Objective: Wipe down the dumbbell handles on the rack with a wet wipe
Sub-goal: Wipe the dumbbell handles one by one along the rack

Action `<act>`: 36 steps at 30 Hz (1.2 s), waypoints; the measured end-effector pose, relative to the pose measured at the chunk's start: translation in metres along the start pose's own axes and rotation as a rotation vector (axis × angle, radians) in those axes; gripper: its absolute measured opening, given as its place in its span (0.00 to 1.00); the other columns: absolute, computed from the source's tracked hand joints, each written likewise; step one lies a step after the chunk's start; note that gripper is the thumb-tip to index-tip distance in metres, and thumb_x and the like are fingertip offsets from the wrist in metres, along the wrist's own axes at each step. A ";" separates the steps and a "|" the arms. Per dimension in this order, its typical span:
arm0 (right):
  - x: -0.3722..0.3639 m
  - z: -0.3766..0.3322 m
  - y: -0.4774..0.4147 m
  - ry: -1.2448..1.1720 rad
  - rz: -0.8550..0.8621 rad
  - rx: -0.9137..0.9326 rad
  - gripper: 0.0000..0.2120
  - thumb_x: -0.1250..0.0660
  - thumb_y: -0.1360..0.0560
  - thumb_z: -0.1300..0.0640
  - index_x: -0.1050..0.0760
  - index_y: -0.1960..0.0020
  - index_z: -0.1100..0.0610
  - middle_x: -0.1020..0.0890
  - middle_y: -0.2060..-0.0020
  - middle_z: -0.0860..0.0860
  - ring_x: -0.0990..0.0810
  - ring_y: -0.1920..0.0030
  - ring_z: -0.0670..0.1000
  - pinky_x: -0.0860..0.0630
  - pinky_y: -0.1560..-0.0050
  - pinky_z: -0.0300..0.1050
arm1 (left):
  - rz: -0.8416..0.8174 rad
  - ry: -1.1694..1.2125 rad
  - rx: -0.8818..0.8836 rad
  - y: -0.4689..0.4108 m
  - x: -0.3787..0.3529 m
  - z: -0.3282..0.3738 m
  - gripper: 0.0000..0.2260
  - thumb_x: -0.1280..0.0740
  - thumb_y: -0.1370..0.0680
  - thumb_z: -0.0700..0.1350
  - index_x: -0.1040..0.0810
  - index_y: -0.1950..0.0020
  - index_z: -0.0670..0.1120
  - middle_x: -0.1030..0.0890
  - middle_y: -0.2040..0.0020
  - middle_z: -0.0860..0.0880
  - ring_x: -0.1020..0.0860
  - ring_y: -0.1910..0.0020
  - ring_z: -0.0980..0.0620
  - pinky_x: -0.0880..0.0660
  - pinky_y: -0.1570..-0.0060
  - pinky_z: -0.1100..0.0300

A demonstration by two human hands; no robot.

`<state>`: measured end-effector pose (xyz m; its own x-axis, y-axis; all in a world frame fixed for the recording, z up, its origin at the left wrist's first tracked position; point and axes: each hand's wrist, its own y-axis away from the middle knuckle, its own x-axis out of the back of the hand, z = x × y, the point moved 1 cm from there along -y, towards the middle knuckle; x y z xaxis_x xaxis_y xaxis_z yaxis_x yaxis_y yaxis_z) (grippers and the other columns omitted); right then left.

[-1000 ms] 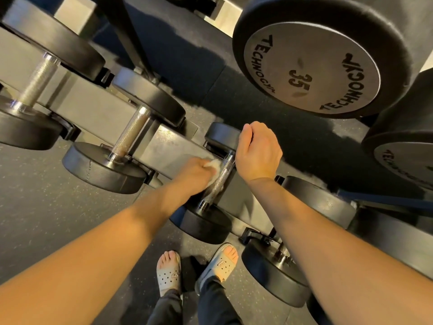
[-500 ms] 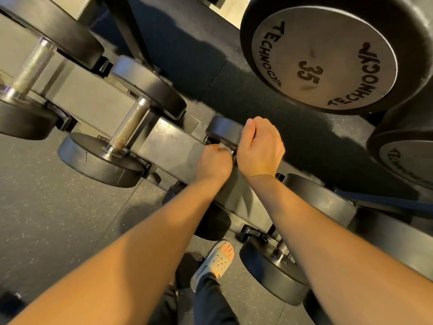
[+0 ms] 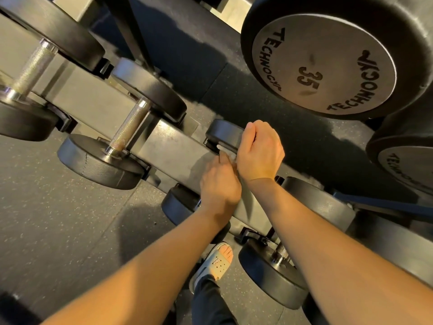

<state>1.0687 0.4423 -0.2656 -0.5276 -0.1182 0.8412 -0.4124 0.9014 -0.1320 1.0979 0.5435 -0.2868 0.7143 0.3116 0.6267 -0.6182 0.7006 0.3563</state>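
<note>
Both forearms reach forward to the small dumbbell [image 3: 225, 132], hands touching. Left hand [image 3: 220, 184] curled over its middle, holding a wipe [image 3: 226, 153]; right hand [image 3: 260, 151] fisted over its far head.

1. Arms: the left forearm [image 3: 140, 273] and right forearm [image 3: 339, 242] are uncovered along their whole visible length. The left hand [image 3: 220, 184] and right hand [image 3: 260, 156] are likewise bare.
2. Leg: one trouser leg [image 3: 208, 299] in dark fabric reaches the ankle.
3. Footwear: a pale grey slide sandal [image 3: 216, 263], open-toed, with round perforations across the strap and a small dark logo patch.
</note>
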 end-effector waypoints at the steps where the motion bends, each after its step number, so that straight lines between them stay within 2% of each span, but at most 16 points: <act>1: 0.000 0.000 -0.001 0.000 0.004 -0.001 0.19 0.49 0.17 0.47 0.29 0.62 0.53 0.28 0.67 0.47 0.28 0.65 0.48 0.31 0.65 0.44 | 0.009 0.077 0.040 -0.003 0.001 0.002 0.10 0.40 0.16 0.46 0.28 0.37 0.44 0.22 0.49 0.48 0.21 0.48 0.47 0.23 0.50 0.48; 4: -0.002 0.000 -0.001 0.014 0.014 -0.001 0.18 0.47 0.17 0.49 0.29 0.62 0.53 0.28 0.67 0.48 0.29 0.65 0.48 0.32 0.65 0.43 | -0.104 0.290 0.185 -0.011 0.003 0.005 0.09 0.44 0.13 0.50 0.31 0.37 0.49 0.26 0.56 0.56 0.24 0.53 0.54 0.31 0.56 0.55; 6: -0.002 0.001 -0.001 0.022 0.019 -0.001 0.18 0.47 0.17 0.49 0.29 0.62 0.53 0.28 0.67 0.48 0.29 0.65 0.48 0.33 0.65 0.43 | -0.182 0.395 0.236 -0.010 0.008 0.008 0.13 0.47 0.13 0.53 0.33 0.30 0.52 0.30 0.55 0.61 0.28 0.53 0.60 0.35 0.50 0.58; 8: -0.001 0.000 -0.001 0.022 0.019 0.000 0.18 0.47 0.17 0.49 0.29 0.62 0.53 0.28 0.67 0.48 0.29 0.65 0.48 0.33 0.64 0.44 | -0.220 0.466 0.285 -0.014 0.008 0.005 0.14 0.48 0.13 0.54 0.31 0.31 0.54 0.31 0.51 0.62 0.31 0.46 0.59 0.37 0.42 0.57; 10: -0.001 0.000 -0.001 0.023 0.021 0.009 0.18 0.47 0.17 0.50 0.29 0.62 0.53 0.28 0.67 0.48 0.29 0.65 0.48 0.33 0.65 0.43 | -0.235 0.527 0.326 -0.023 0.006 -0.001 0.13 0.49 0.14 0.54 0.26 0.40 0.54 0.24 0.49 0.58 0.25 0.43 0.54 0.29 0.36 0.50; 12: 0.000 0.000 -0.001 0.024 0.020 0.011 0.18 0.48 0.17 0.49 0.29 0.62 0.53 0.29 0.67 0.48 0.29 0.65 0.48 0.34 0.65 0.43 | -0.253 0.605 0.393 -0.030 0.008 0.000 0.13 0.49 0.14 0.53 0.25 0.48 0.55 0.21 0.53 0.54 0.22 0.52 0.53 0.24 0.38 0.44; 16: -0.001 0.003 -0.001 0.015 0.018 0.017 0.18 0.48 0.17 0.49 0.30 0.62 0.54 0.29 0.68 0.48 0.30 0.66 0.49 0.36 0.65 0.44 | -0.496 0.742 0.551 -0.042 0.023 0.004 0.21 0.49 0.13 0.50 0.25 0.59 0.45 0.19 0.70 0.47 0.22 0.71 0.51 0.26 0.61 0.56; 18: -0.001 0.003 -0.001 0.009 0.014 0.031 0.18 0.49 0.17 0.49 0.30 0.62 0.54 0.30 0.68 0.48 0.30 0.65 0.49 0.36 0.65 0.44 | -0.728 0.726 0.566 -0.048 0.029 0.001 0.19 0.47 0.15 0.50 0.24 0.57 0.43 0.18 0.64 0.44 0.18 0.67 0.48 0.23 0.54 0.55; 20: 0.000 0.004 0.000 -0.003 0.010 0.040 0.19 0.49 0.18 0.48 0.30 0.62 0.54 0.29 0.67 0.48 0.29 0.65 0.49 0.34 0.65 0.45 | -0.806 0.668 0.574 -0.049 0.031 -0.003 0.18 0.45 0.15 0.51 0.22 0.52 0.42 0.16 0.58 0.43 0.15 0.58 0.46 0.20 0.49 0.53; 22: 0.001 0.003 0.000 -0.016 0.010 0.044 0.19 0.50 0.18 0.47 0.30 0.61 0.53 0.29 0.67 0.48 0.28 0.65 0.49 0.32 0.65 0.45 | -0.703 0.663 0.597 -0.046 0.028 0.000 0.19 0.45 0.14 0.51 0.22 0.53 0.41 0.16 0.59 0.43 0.16 0.55 0.44 0.21 0.52 0.54; 24: 0.001 0.002 -0.001 -0.017 0.009 0.034 0.19 0.51 0.18 0.46 0.30 0.61 0.52 0.29 0.67 0.47 0.28 0.64 0.48 0.31 0.65 0.44 | -0.423 0.731 0.581 -0.038 0.017 0.003 0.21 0.46 0.13 0.54 0.22 0.56 0.43 0.18 0.60 0.43 0.19 0.59 0.46 0.24 0.57 0.55; 26: 0.003 0.000 0.000 -0.005 0.009 0.027 0.19 0.51 0.18 0.45 0.30 0.61 0.51 0.28 0.67 0.46 0.27 0.64 0.48 0.30 0.64 0.43 | -0.179 0.564 0.439 -0.024 0.011 -0.002 0.21 0.45 0.14 0.57 0.21 0.54 0.46 0.19 0.58 0.45 0.20 0.58 0.49 0.24 0.55 0.56; 29: 0.004 -0.005 -0.003 -0.004 -0.048 0.009 0.17 0.48 0.17 0.46 0.31 0.61 0.49 0.30 0.67 0.45 0.27 0.63 0.47 0.30 0.63 0.43 | -0.056 0.050 0.103 -0.007 0.020 -0.008 0.11 0.40 0.15 0.49 0.23 0.52 0.45 0.23 0.54 0.48 0.22 0.53 0.50 0.32 0.59 0.62; 32: 0.019 -0.006 0.001 -0.216 -0.104 -0.083 0.11 0.39 0.17 0.49 0.27 0.57 0.50 0.25 0.60 0.46 0.25 0.57 0.46 0.26 0.54 0.44 | 0.087 -0.355 -0.141 -0.002 0.040 -0.012 0.08 0.32 0.19 0.47 0.18 0.47 0.44 0.23 0.45 0.47 0.24 0.46 0.50 0.31 0.52 0.61; 34: 0.039 -0.003 0.024 -0.273 0.024 -0.118 0.04 0.34 0.19 0.52 0.24 0.47 0.52 0.23 0.50 0.48 0.25 0.48 0.46 0.27 0.47 0.41 | 0.118 -0.412 -0.186 0.005 0.051 -0.013 0.07 0.31 0.19 0.47 0.16 0.48 0.46 0.22 0.48 0.47 0.25 0.50 0.51 0.31 0.51 0.61; 36: 0.054 0.000 0.061 -0.376 0.078 -0.226 0.04 0.33 0.20 0.53 0.25 0.49 0.53 0.23 0.53 0.48 0.24 0.52 0.45 0.28 0.52 0.38 | 0.117 -0.335 -0.182 0.015 0.054 -0.012 0.06 0.33 0.19 0.47 0.16 0.48 0.47 0.21 0.52 0.49 0.25 0.55 0.53 0.32 0.55 0.62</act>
<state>1.0154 0.4913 -0.2282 -0.8011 -0.1517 0.5789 -0.2097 0.9772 -0.0341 1.1314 0.5781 -0.2558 0.4777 0.1902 0.8577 -0.5990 0.7846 0.1596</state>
